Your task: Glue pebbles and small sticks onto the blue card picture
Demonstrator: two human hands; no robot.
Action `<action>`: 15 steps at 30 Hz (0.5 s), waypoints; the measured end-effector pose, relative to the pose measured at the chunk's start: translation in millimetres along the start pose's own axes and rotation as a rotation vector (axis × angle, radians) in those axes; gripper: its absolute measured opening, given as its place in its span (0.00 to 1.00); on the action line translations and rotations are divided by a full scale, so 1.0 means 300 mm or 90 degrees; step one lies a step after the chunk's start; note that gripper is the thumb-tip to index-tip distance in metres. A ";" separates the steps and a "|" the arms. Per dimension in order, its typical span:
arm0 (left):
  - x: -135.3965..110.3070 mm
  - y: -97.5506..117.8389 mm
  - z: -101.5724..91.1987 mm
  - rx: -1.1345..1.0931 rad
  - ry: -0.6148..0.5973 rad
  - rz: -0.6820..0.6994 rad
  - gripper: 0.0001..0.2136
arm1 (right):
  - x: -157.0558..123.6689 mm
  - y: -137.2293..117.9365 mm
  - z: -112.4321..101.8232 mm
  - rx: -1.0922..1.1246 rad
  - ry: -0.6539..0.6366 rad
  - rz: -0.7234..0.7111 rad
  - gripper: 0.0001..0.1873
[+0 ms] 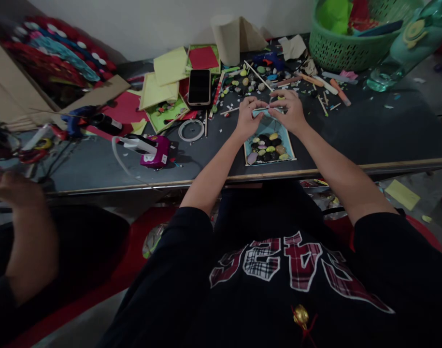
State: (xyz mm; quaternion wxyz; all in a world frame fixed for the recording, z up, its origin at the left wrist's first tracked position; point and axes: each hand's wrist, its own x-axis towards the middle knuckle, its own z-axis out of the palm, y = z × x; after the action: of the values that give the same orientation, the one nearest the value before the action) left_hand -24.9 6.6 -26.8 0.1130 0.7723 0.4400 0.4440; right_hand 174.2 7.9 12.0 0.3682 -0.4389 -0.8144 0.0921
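Observation:
Near the table's front edge lies a small light-blue tray (288, 145) with thin pale stick edging. Black, yellow and purple pebbles (267, 147) cover its near half. My left hand (249, 117) and my right hand (290, 112) meet over its far edge, fingertips pinched close together. Between them runs a thin wooden stick (261, 109), which both hands grip; my fingers partly hide it. Whether the stick touches the tray's far edge I cannot tell.
Behind my hands are scattered pebbles (245, 81), glue sticks and scraps. A phone (199, 87) rests by yellow trays (159, 92). A purple device (156, 152) and tape ring (191, 130) lie left; a green basket (346, 50) and bottle (398, 58) stand right. A co-worker's hand (14, 188) is far left.

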 end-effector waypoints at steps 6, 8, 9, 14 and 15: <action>0.004 0.021 -0.001 -0.012 -0.021 -0.024 0.25 | -0.003 0.004 0.000 0.065 0.064 0.021 0.26; 0.006 0.019 0.001 -0.018 -0.026 -0.039 0.27 | -0.003 -0.004 0.000 0.081 0.084 0.009 0.25; 0.007 0.017 0.002 -0.021 -0.026 -0.045 0.28 | -0.004 -0.007 0.000 0.084 0.093 0.002 0.24; 0.007 0.008 0.000 -0.040 -0.016 -0.067 0.33 | -0.014 -0.019 -0.005 0.053 0.145 -0.010 0.16; 0.007 0.008 -0.005 -0.050 -0.017 -0.070 0.34 | -0.016 -0.020 -0.005 0.045 0.150 -0.009 0.14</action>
State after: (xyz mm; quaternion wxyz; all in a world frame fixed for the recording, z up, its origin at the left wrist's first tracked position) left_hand -24.3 6.5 -23.3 0.1734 0.7475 0.4626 0.4441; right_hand 173.0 0.4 13.5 0.4773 -0.4275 -0.7649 0.0663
